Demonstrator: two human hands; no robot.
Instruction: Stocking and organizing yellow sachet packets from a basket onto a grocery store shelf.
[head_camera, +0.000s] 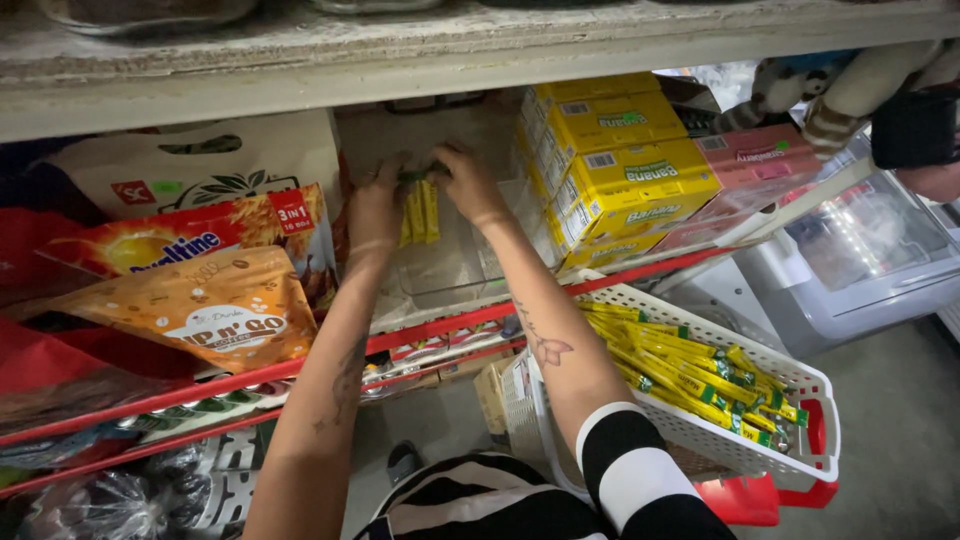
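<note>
Both my arms reach into a store shelf. My left hand (373, 208) and my right hand (468, 183) together hold a small bunch of yellow-green stick sachets (420, 208) upright over a clear plastic bin (445, 270) on the shelf. Fingers of both hands close around the top of the bunch. A white plastic basket (690, 425) hangs by my right elbow, filled with several more of the same yellow-green sachets (690, 375).
Stacked yellow boxes (620, 165) and pink boxes (755, 155) stand right of the bin. Orange and red pouches (200, 290) fill the shelf to the left. A red rail (440, 325) edges the shelf. A concrete shelf (400, 50) runs overhead. Glass-top freezer (860, 250) at right.
</note>
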